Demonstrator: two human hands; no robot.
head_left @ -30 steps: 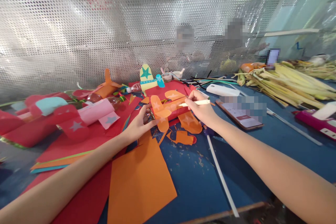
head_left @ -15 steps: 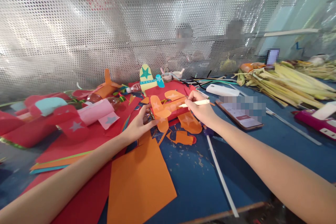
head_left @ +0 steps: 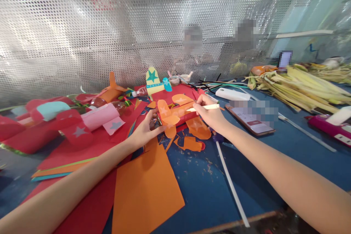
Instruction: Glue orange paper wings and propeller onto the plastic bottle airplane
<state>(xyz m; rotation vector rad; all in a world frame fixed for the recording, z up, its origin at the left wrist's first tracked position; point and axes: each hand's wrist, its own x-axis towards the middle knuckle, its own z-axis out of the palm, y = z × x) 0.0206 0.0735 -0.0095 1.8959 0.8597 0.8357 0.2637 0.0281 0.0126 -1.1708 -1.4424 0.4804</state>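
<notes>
An orange paper airplane (head_left: 182, 111) with pale stars on its wings and tail lies on the blue table in front of me. My left hand (head_left: 148, 128) grips its tail end at the left, thumb and fingers around it. A cream-coloured marker pen (head_left: 207, 107) is pinched in my right hand (head_left: 211, 113), its tip at the plane's body. Whether the tip touches the paper is too small to tell. Just below the plane lie orange paper scraps (head_left: 192, 144). An orange sheet (head_left: 148, 190) is spread nearer to me, below my left hand.
Red paper sheets (head_left: 90, 197) and several paper planes, one pink (head_left: 100, 117), fill the left. A yellow plane (head_left: 152, 80) stands behind. At right are a phone (head_left: 249, 119), a white device (head_left: 232, 94), dried husks (head_left: 298, 87) and a white stick (head_left: 231, 186). Perforated metal backs the table.
</notes>
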